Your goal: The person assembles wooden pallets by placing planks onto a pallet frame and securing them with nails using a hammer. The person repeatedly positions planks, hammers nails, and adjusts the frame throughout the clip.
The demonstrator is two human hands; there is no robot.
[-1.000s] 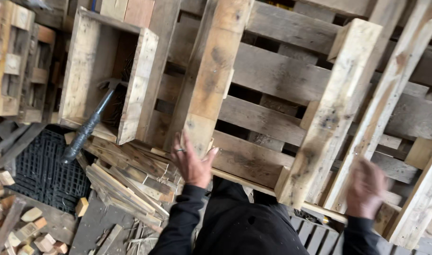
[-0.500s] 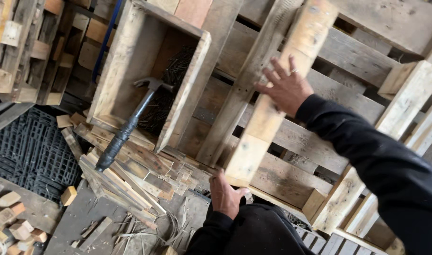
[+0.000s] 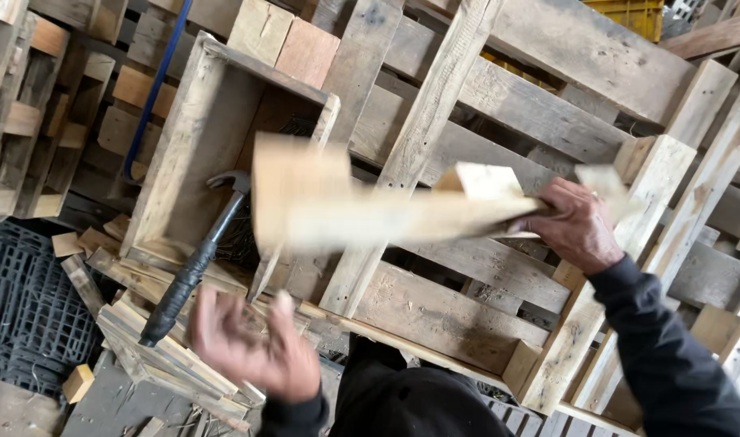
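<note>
A hammer (image 3: 193, 267) (black grip, steel head) leans inside an open wooden box (image 3: 193, 137) at centre left. A black plastic grid (image 3: 26, 316) lies lower left, a yellow crate (image 3: 621, 14) upper right.

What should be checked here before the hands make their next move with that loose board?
1. Right hand has a closed grip on the board: ok.
2. Left hand is free and open, below the board: ok.
3. Board is steady: not ok, it is motion-blurred.
4. Hammer lies apart from both hands, propped in the wooden box: ok.
5. Nails in the board: cannot tell.
6. Pallet beneath is firmly seated: cannot tell.
</note>
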